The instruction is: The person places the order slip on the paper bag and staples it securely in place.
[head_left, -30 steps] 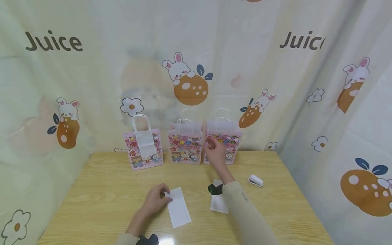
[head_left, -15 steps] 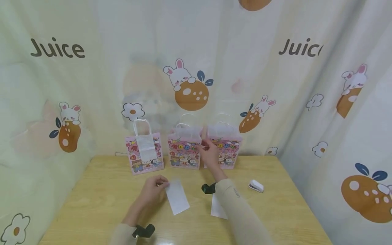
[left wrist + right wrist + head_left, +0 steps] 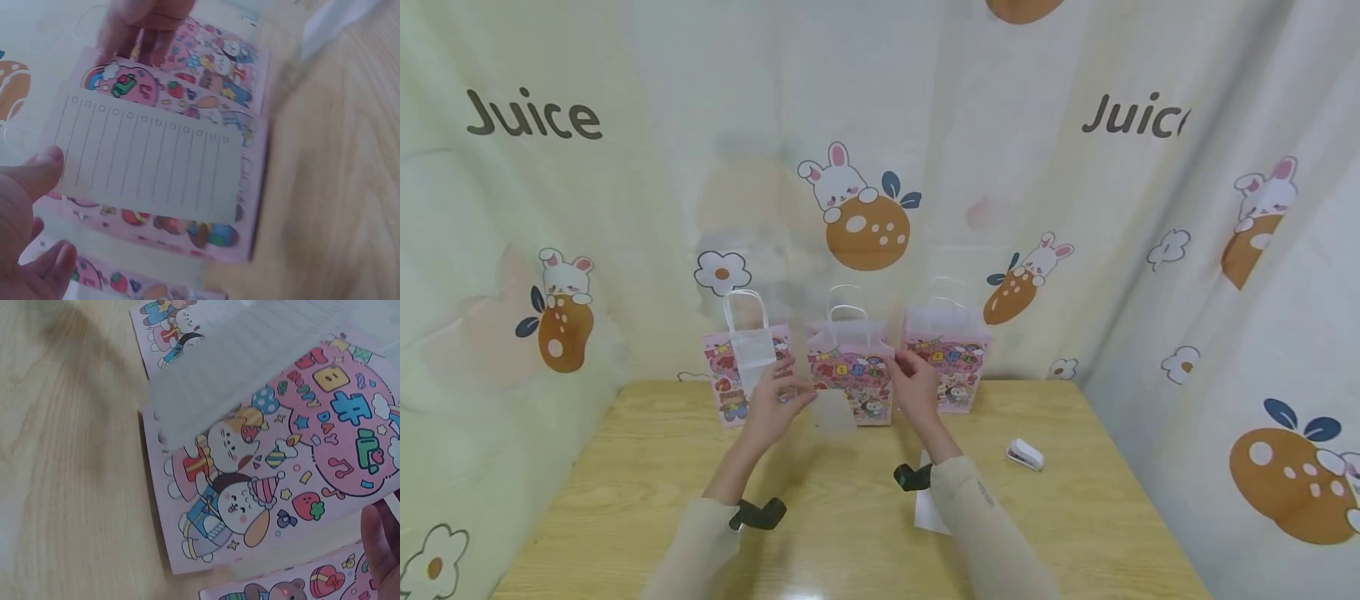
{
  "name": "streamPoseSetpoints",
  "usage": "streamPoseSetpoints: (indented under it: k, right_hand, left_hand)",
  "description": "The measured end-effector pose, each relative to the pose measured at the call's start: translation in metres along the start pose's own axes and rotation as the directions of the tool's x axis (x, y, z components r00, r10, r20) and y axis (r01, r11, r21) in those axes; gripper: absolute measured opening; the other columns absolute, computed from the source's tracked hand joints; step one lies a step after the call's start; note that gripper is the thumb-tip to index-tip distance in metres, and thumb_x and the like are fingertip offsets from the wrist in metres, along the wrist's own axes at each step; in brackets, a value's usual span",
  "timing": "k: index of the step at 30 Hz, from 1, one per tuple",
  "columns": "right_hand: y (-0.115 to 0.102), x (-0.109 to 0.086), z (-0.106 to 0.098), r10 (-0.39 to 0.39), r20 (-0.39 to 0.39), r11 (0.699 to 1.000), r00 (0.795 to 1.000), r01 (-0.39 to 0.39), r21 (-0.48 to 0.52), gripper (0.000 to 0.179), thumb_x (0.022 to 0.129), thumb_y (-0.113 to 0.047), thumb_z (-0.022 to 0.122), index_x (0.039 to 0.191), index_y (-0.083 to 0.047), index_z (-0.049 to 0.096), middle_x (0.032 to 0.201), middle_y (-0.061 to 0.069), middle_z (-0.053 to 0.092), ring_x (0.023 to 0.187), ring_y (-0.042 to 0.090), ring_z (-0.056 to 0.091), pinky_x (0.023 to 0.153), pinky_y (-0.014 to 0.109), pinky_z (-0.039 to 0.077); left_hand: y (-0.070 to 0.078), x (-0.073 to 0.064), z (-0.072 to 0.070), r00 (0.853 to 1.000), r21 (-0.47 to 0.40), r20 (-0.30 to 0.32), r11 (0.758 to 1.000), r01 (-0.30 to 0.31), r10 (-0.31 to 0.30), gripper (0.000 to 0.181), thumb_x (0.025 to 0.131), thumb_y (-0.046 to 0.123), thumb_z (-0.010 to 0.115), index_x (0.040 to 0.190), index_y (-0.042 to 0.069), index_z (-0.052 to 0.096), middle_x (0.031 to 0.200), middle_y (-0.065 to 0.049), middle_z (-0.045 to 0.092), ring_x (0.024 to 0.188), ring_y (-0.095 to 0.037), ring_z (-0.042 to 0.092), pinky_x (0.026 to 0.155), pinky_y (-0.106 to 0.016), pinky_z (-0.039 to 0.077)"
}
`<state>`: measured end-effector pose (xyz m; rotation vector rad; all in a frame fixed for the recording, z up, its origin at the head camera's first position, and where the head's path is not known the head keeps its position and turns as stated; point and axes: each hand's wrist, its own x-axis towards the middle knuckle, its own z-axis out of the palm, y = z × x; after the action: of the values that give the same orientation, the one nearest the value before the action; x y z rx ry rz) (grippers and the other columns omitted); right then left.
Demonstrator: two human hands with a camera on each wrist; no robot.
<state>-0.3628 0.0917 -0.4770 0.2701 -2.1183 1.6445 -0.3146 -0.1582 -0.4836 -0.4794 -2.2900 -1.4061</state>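
My left hand (image 3: 775,404) pinches the upper left edge of a white checklist slip (image 3: 835,410). The slip (image 3: 147,156), ruled with lines and small boxes, hangs in front of the middle pink gift bag (image 3: 874,392). With thumb and fingers, my right hand (image 3: 917,385) holds that bag's upper right side edge. Cartoon animals cover the bag's front (image 3: 281,456), and it stands upright with white handles. At the left, a matching gift bag (image 3: 730,396) carries another white slip (image 3: 752,354) on its front. Just behind my right hand is a third gift bag (image 3: 962,358).
A white paper slip (image 3: 929,510) lies on the wooden table (image 3: 625,500), partly under my right forearm. Farther right is a small white stapler (image 3: 1025,454). Behind the bags hangs a printed curtain (image 3: 955,125).
My left hand has lifted the slip off the table and brought it up before the middle bag. My right hand has taken that bag's side edge, and the bag has shifted slightly toward me.
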Motion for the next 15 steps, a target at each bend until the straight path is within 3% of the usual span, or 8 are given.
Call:
streamPoseSetpoints:
  k: [4,7,9,11,15]
  right_hand:
    - [0.004,-0.009,-0.005,-0.033,0.004,0.999,0.999,0.033,0.013,0.017,0.093,-0.02,0.068,0.097,-0.004,0.072,0.084,0.007,0.07,0.073,0.019,0.063,0.06,0.023,0.051]
    - [0.007,-0.016,-0.007,-0.046,0.039,0.996,0.998,0.043,0.078,0.019,0.094,-0.019,0.067,0.099,-0.002,0.071,0.087,0.01,0.069,0.076,0.025,0.065,0.064,0.023,0.052]
    - [0.005,-0.02,-0.008,-0.042,0.076,0.99,0.996,0.031,0.14,0.021,0.095,-0.018,0.066,0.104,0.001,0.069,0.093,0.014,0.068,0.083,0.029,0.065,0.069,0.023,0.053]
    - [-0.002,-0.023,-0.011,-0.023,0.13,0.984,0.991,-0.001,0.179,0.023,0.094,-0.013,0.066,0.11,0.003,0.065,0.102,0.017,0.065,0.092,0.033,0.063,0.079,0.027,0.052]
    - [-0.016,-0.033,-0.015,0.044,0.244,0.977,0.969,-0.093,0.194,0.031,0.093,-0.003,0.065,0.122,0.006,0.056,0.117,0.021,0.058,0.106,0.035,0.057,0.089,0.036,0.05]
  left_hand:
    - [0.006,0.009,0.003,1.0,-0.01,-0.006,1.0,0.014,-0.014,0.008,0.086,0.016,0.076,0.087,0.008,0.073,0.144,-0.018,0.041,0.13,-0.04,0.039,0.094,-0.055,0.046]
    - [0.011,0.014,0.005,1.0,-0.036,0.0,0.999,0.002,-0.002,0.008,0.086,0.016,0.075,0.087,0.009,0.072,0.142,-0.018,0.044,0.129,-0.038,0.04,0.093,-0.055,0.046]
    - [0.023,0.015,0.004,1.0,-0.097,0.026,0.995,-0.005,0.007,0.008,0.087,0.01,0.074,0.089,0.003,0.071,0.14,-0.021,0.044,0.127,-0.039,0.041,0.092,-0.056,0.046]
    - [0.022,0.016,0.008,0.999,-0.117,0.051,0.993,0.002,0.004,0.007,0.087,0.011,0.074,0.089,0.005,0.071,0.132,-0.018,0.049,0.116,-0.034,0.049,0.088,-0.052,0.049]
    - [0.009,0.011,0.018,0.995,-0.114,0.099,0.993,0.032,-0.021,0.005,0.087,0.014,0.074,0.09,0.01,0.072,0.12,-0.014,0.052,0.106,-0.036,0.05,0.084,-0.052,0.046]
